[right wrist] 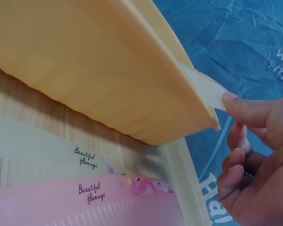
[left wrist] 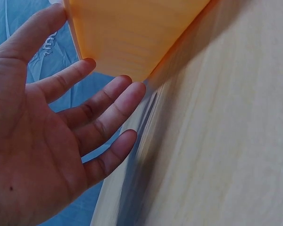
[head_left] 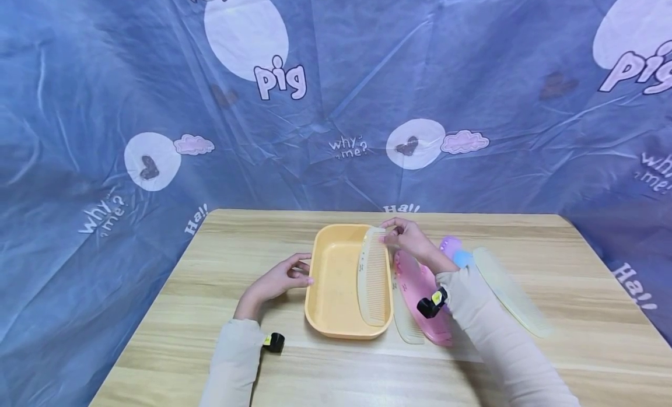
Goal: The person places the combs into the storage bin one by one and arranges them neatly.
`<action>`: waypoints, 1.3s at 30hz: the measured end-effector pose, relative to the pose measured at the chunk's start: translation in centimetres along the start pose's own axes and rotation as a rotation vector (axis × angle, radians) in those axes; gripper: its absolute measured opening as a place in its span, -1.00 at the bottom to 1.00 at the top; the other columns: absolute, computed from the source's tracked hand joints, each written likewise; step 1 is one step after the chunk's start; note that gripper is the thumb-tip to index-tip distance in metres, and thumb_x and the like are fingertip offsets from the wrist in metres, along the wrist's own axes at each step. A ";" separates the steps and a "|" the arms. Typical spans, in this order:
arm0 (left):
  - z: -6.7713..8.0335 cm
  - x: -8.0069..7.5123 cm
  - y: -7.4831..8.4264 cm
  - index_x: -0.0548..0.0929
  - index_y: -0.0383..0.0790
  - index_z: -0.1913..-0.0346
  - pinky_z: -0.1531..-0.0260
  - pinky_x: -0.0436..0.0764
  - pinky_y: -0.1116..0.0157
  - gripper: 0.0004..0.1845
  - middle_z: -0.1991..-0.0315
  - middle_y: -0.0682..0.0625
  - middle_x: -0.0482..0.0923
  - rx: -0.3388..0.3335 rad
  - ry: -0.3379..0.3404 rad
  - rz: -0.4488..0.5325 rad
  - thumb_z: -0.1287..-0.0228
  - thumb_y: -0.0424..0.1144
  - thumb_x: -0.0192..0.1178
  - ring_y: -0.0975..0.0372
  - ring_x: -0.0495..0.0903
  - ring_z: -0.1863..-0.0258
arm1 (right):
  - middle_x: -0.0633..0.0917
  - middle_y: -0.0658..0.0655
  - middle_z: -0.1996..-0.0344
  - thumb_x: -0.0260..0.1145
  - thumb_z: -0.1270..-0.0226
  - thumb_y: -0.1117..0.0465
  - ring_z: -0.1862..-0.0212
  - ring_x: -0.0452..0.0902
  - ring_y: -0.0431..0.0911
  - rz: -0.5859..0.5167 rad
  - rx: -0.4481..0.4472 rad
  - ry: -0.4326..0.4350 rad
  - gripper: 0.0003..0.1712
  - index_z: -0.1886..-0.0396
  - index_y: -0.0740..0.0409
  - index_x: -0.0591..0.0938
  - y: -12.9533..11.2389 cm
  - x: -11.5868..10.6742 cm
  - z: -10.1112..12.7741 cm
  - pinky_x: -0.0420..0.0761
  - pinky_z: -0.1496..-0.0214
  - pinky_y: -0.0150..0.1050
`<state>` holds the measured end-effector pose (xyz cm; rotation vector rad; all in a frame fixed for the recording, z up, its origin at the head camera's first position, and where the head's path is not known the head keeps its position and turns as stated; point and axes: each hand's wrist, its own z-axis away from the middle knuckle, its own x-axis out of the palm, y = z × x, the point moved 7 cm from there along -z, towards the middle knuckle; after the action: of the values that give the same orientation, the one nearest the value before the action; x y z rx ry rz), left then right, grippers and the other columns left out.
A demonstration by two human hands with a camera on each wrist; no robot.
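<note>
A cream comb (head_left: 372,277) lies lengthwise along the right side inside a yellow tray (head_left: 334,328). My right hand (head_left: 409,239) pinches its far end between thumb and fingers at the tray's far right corner. In the right wrist view, the pinched comb end (right wrist: 207,89) sticks out past the rim. On the tray's left side, my left hand (head_left: 280,280) touches the rim with its thumb, fingers loosely spread beside the wall. In the left wrist view, the left hand (left wrist: 52,136) shows its palm, with the fingertips close to the tray (left wrist: 127,37).
Right of the tray lie a pink comb (head_left: 420,296) and another cream comb (head_left: 406,325), side by side. A pale comb (head_left: 511,293) rests farther right, with purple (head_left: 450,245) and blue (head_left: 463,258) items partly hidden by the right arm. A blue printed cloth (head_left: 336,104) hangs behind the table.
</note>
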<state>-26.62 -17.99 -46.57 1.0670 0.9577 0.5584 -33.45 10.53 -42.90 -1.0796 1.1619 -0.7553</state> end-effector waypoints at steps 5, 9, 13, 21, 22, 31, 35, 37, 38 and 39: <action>-0.2 0.0 -0.2 0.26 -0.16 -0.42 -0.07 0.52 0.19 -0.27 -0.12 -0.23 0.47 -0.004 0.013 -0.018 -0.26 -0.10 0.30 0.08 0.52 -0.06 | 0.45 -0.04 0.56 0.30 -0.22 0.38 0.47 0.38 -0.21 0.018 -0.009 0.006 -0.60 -0.05 0.40 0.53 0.1 0.1 0.0 0.48 0.41 -0.33; -0.2 0.0 -0.2 0.25 -0.16 -0.43 -0.10 0.51 0.15 -0.28 -0.12 -0.24 0.46 -0.005 0.015 -0.020 -0.27 -0.12 0.29 0.07 0.51 -0.08 | 0.46 -0.04 0.55 0.32 -0.22 0.35 0.45 0.40 -0.17 0.022 0.001 -0.003 -0.58 -0.08 0.39 0.53 0.2 0.2 -0.1 0.51 0.39 -0.31; -0.1 0.1 -0.3 0.25 -0.14 -0.44 -0.13 0.51 0.11 -0.27 -0.13 -0.22 0.46 -0.023 0.011 0.000 -0.26 -0.13 0.29 0.06 0.51 -0.09 | 0.45 -0.04 0.55 0.33 -0.23 0.33 0.44 0.40 -0.14 0.035 0.017 -0.015 -0.57 -0.09 0.38 0.53 0.4 0.4 -0.3 0.49 0.40 -0.32; -0.2 0.1 -0.2 0.24 -0.13 -0.44 -0.13 0.52 0.08 -0.27 -0.14 -0.21 0.46 -0.017 0.002 0.012 -0.26 -0.10 0.29 0.06 0.53 -0.10 | 0.40 -0.05 0.57 0.33 -0.24 0.33 0.49 0.29 -0.22 0.068 0.022 -0.014 -0.57 -0.10 0.35 0.55 0.5 0.7 -0.5 0.32 0.50 -0.44; -0.2 0.1 -0.2 0.24 -0.13 -0.44 -0.13 0.52 0.08 -0.27 -0.13 -0.21 0.46 -0.017 0.002 0.011 -0.26 -0.11 0.29 0.06 0.53 -0.09 | 0.41 -0.05 0.57 0.33 -0.23 0.33 0.49 0.28 -0.23 0.070 0.024 -0.013 -0.57 -0.10 0.35 0.55 0.5 0.8 -0.5 0.31 0.50 -0.44; -0.3 0.0 -0.2 0.25 -0.14 -0.43 -0.13 0.52 0.09 -0.27 -0.15 -0.22 0.46 -0.018 0.005 -0.012 -0.26 -0.11 0.30 0.04 0.53 -0.09 | 0.44 -0.07 0.61 0.31 -0.27 0.30 0.44 0.43 -0.14 0.056 0.022 -0.003 -0.57 -0.13 0.34 0.55 0.7 0.4 -0.5 0.48 0.41 -0.33; -0.2 0.0 -0.3 0.26 -0.15 -0.43 -0.12 0.53 0.08 -0.27 -0.15 -0.23 0.47 -0.017 0.009 -0.010 -0.26 -0.09 0.29 0.03 0.54 -0.10 | 0.46 -0.06 0.59 0.29 -0.29 0.31 0.38 0.53 -0.09 0.004 0.011 -0.002 -0.57 -0.14 0.34 0.54 0.5 -0.2 -0.4 0.61 0.28 -0.20; -0.2 -0.1 -0.4 0.26 -0.14 -0.43 -0.13 0.52 0.08 -0.27 -0.15 -0.22 0.47 -0.025 0.009 -0.005 -0.25 -0.09 0.30 0.03 0.54 -0.10 | 0.47 -0.06 0.58 0.30 -0.28 0.32 0.39 0.52 -0.11 -0.009 0.009 -0.001 -0.56 -0.14 0.36 0.54 0.4 -0.4 -0.3 0.62 0.26 -0.20; -0.2 -0.1 -0.4 0.25 -0.14 -0.43 -0.13 0.52 0.08 -0.27 -0.16 -0.22 0.46 -0.027 0.008 -0.004 -0.25 -0.09 0.30 0.03 0.54 -0.11 | 0.47 -0.06 0.58 0.30 -0.28 0.32 0.39 0.51 -0.13 -0.006 0.006 -0.004 -0.55 -0.15 0.37 0.53 0.3 -0.5 -0.3 0.62 0.26 -0.21; -0.2 0.0 -0.5 0.25 -0.14 -0.43 -0.13 0.52 0.08 -0.27 -0.16 -0.23 0.46 -0.026 0.006 -0.004 -0.25 -0.09 0.30 0.02 0.54 -0.11 | 0.48 -0.06 0.58 0.32 -0.27 0.32 0.40 0.50 -0.14 0.000 0.002 -0.003 -0.55 -0.14 0.38 0.53 0.3 -0.7 -0.2 0.60 0.27 -0.23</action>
<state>-26.84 -18.11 -47.01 1.0405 0.9555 0.5700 -33.87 11.17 -42.93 -1.0788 1.1584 -0.7539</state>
